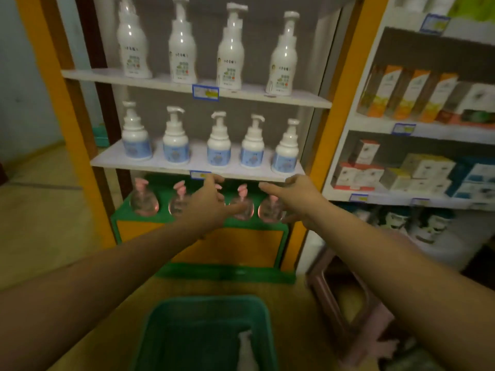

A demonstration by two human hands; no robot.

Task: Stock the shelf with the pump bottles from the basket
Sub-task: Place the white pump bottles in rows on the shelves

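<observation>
Both my arms reach toward the bottom shelf (166, 218), a green ledge under the white middle shelf (187, 163). My left hand (210, 200) has spread fingers in front of the clear pump bottles with pink pumps (144, 199). My right hand (292, 194) is open too, fingers pointing left, just in front of the rightmost clear bottle (270, 210). Neither hand holds anything. The green basket (160, 319) sits low in front of me with one white pump bottle (246, 349) lying in it.
Several short white bottles with blue labels (218, 144) line the middle shelf, tall white bottles (231, 49) the top one. Orange posts (332, 113) frame the unit. Boxed goods (417, 172) fill the shelving to the right. A pink stool (356, 303) stands at lower right.
</observation>
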